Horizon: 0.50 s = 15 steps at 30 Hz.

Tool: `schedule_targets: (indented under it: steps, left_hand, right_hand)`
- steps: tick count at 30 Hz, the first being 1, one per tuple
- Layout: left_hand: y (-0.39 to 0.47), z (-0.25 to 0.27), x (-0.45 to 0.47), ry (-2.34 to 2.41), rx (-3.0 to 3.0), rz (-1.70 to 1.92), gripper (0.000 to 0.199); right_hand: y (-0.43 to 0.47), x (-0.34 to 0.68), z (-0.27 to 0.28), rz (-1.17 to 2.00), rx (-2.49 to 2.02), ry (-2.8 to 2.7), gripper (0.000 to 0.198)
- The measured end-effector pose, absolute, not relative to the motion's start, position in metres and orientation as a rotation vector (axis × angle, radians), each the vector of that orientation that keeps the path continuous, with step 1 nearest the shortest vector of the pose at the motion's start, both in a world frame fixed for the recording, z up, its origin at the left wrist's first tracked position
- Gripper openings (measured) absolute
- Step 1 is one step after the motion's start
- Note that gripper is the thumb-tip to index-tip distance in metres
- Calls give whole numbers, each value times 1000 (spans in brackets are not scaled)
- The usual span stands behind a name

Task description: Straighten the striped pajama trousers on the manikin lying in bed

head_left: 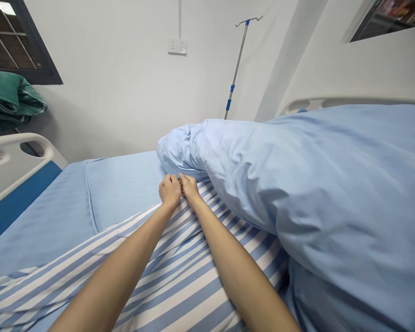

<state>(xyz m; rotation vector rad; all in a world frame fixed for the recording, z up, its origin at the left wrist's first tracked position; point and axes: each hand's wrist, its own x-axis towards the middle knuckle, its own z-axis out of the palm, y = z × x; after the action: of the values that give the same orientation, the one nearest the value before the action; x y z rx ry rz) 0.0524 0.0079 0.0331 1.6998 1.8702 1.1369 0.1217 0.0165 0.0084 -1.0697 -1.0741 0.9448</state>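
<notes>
A blue-and-white striped sheet (197, 272) lies across the bed, creased and running up to both hands. At its far end my left hand (170, 189) is closed, knuckles up, with the cloth pinched in it. Right beside it my right hand (190, 186) is closed on the same sheet, thumb side toward the left hand. The fingertips of both are mostly hidden. A bunched light-blue duvet (242, 157) rises just beyond and to the right of my hands, covering part of the striped sheet.
Light-blue bedding (124, 180) covers the mattress on the left. A cream-and-blue bed end board (38, 147) stands at the left, another cream board (318, 102) behind the duvet. An IV pole (240, 60) stands by the wall. Folded green cloth (14, 99) is at the far left.
</notes>
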Motion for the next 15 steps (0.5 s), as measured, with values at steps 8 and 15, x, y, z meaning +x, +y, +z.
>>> schedule_targets:
  steps: [8,15]
  left_hand:
    - [1,14,75,1925,1617,1155,32]
    - [-7,17,74,1920,1810,978,29]
  right_hand:
    - [17,129,11,923,-1089,-1016,36]
    - [-6,135,35,-19,-1479,-1565,38]
